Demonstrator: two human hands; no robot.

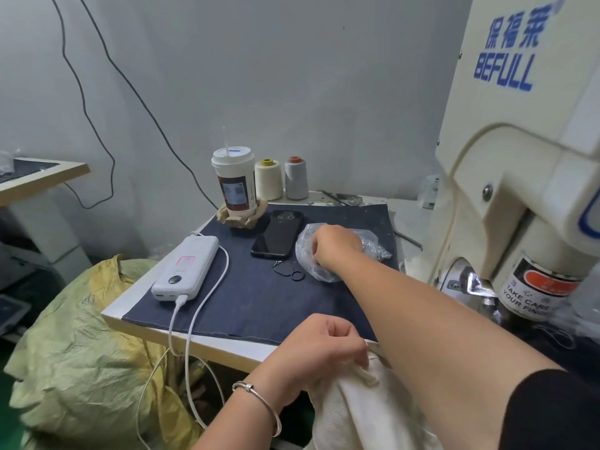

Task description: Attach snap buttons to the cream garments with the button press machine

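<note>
I see the cream garment (367, 414) bunched at about 5 o'clock in the view, hanging off the near edge of the table (207, 344). My left hand (319, 347) sits right on its upper hem, fingers curled and pinching a fold of the fabric, wrist bent down, a thin bangle (259, 401) around it.

My right hand (336, 243) reaches across the left one, forearm stretched toward 12 o'clock, and ends in a crinkled clear plastic bag (310, 254) lying on the dark blue cloth (259, 297) that covers the tabletop. The fingers are curled down into the bag — whether they have hold of anything inside is hidden, so I cannot tell. The bag lies well apart from the garment, up-table from it.

The button press machine (519, 157) fills the 2 to 3 o'clock side — cream casing, blue lettering, a finger-warning label near its metal head.

At the bag's 9 o'clock, just beside it, lies a black phone (277, 235); further toward 9 o'clock is a white power bank (186, 267) with white cables. At 12 o'clock from the phone stand a lidded drink cup (233, 180) and two thread cones (282, 178). A yellow-green sack (81, 345) slumps on the floor at 8 o'clock.
</note>
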